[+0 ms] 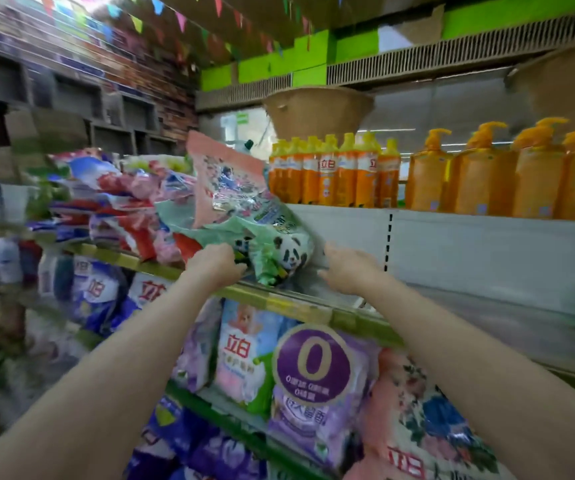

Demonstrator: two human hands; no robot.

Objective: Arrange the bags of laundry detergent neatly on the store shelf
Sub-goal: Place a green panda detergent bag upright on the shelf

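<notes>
"立白" – orange bottles [327, 174], lower detergent bags [241, 355]; "0" – purple sticker [313, 363].

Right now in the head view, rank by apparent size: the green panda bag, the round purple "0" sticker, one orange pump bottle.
1. Green plastic panda bag, largest.
2. Round purple "0" sticker and orange pump bottle look similar; the sticker is nearer the camera, so unranked.

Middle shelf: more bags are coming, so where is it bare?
Bare: shelf board right of the panda bag, below the orange bottles. Crowded: the bag heap left of it.
</notes>
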